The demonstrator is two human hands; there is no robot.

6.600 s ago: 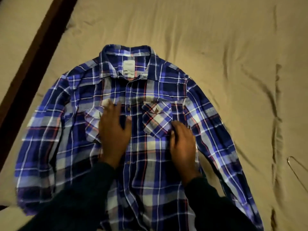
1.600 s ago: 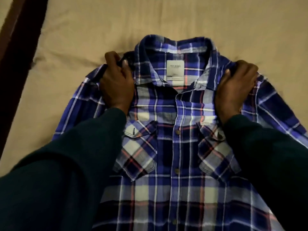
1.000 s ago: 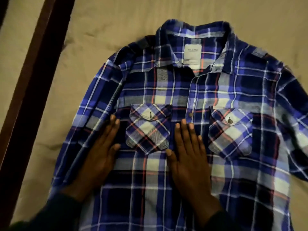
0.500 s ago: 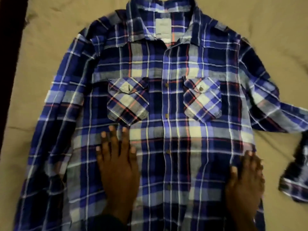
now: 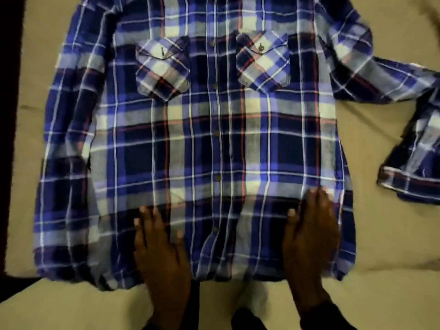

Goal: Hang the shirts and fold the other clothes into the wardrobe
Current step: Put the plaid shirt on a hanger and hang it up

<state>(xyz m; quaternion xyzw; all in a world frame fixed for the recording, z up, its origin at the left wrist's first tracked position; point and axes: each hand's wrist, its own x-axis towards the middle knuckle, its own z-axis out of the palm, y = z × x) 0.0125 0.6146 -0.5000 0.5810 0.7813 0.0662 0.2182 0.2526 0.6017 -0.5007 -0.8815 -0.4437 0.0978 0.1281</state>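
Observation:
A blue, white and red plaid shirt (image 5: pixel 214 139) lies buttoned and face up on the beige bed sheet (image 5: pixel 385 234), its collar out of view at the top. Both palms lie flat on its lower part near the hem. My left hand (image 5: pixel 159 244) rests left of the button line with fingers straight. My right hand (image 5: pixel 309 232) presses near the shirt's right side seam, fingers together. The left sleeve (image 5: pixel 64 163) runs straight down along the body. The right sleeve (image 5: pixel 409 129) bends outward, and its cuff lies apart on the sheet.
A dark wooden bed edge (image 5: pixel 9 139) runs down the left side of the view. Wrinkled beige sheet lies to the right of the shirt and below its hem. No hanger or wardrobe is in view.
Both hands have slid down the shirt front from the chest pockets to near the hem, flattening the cloth. The view has dropped, so the collar has left the frame.

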